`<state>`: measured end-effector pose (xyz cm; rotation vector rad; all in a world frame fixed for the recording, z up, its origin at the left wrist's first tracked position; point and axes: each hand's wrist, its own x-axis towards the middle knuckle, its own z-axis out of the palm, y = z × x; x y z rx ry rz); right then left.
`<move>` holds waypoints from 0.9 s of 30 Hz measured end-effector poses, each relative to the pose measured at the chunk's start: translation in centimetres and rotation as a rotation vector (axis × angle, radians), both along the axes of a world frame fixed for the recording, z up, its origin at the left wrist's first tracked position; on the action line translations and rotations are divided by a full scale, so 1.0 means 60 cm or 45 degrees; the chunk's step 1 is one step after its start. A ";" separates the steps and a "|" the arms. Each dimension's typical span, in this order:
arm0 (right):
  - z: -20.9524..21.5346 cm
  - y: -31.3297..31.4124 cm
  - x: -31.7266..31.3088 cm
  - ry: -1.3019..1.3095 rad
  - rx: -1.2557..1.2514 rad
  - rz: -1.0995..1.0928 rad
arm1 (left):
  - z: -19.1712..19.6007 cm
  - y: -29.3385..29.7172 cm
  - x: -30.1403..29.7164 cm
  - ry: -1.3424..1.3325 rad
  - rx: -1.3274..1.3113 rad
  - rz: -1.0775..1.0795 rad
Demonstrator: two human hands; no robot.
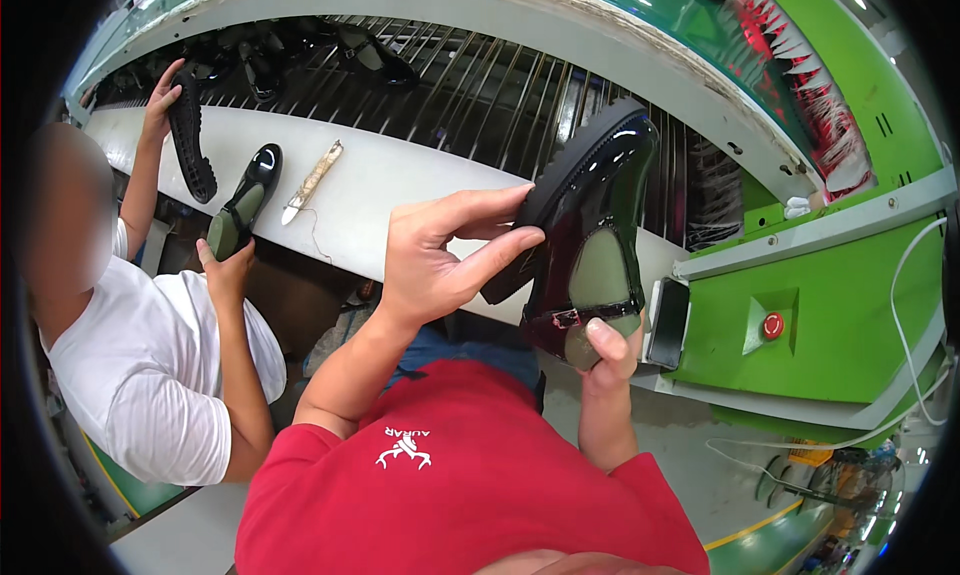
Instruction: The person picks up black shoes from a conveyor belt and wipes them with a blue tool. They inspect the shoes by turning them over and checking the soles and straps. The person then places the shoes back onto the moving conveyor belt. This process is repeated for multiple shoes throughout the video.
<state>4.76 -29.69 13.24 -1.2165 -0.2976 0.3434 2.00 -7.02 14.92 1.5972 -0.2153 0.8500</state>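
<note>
Head view: both my hands on one shoe (560,260) by the bench (355,215)

Its toe points away from me, toward the far side of the bench and a little to the right; the heel end comes back toward me. So the long axis cuts across the bench's line instead of lying along it. I have it up in the air, covering some of the bench's right part in view. The sole (568,158) faces left, and the glossy black side is turned up to me, its strap (612,313) crossing a dull green last (598,270).

My left hand (430,255) pinches the sole's edge between thumb and fingers. My right hand (612,360) grips the heel end, thumb pressed on the last just below the strap; its other fingers are mostly hidden, so I cannot tell how they lie.

On the bench, left of my hands, lies a stick (313,181) with a white tip. At the bench's left part a co-worker (150,375) holds a loose sole (186,135) and another shoe (268,165), one in each hand. Beyond the bench run metal rods (480,105); right of it stands a green machine (720,315).
</note>
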 end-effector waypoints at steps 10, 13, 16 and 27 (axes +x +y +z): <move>0.013 0.013 0.002 -0.075 0.000 0.083 | 0.008 -0.007 -0.024 0.072 -0.029 0.122; 0.023 0.022 0.001 -0.133 0.018 0.088 | 0.004 -0.014 -0.028 0.161 -0.090 0.155; 0.018 0.015 0.006 -0.194 -0.036 0.077 | 0.004 -0.023 -0.030 0.225 -0.065 0.215; 0.012 0.049 -0.008 -1.003 -0.493 -0.136 | -0.002 -0.001 0.001 0.058 -0.400 -0.064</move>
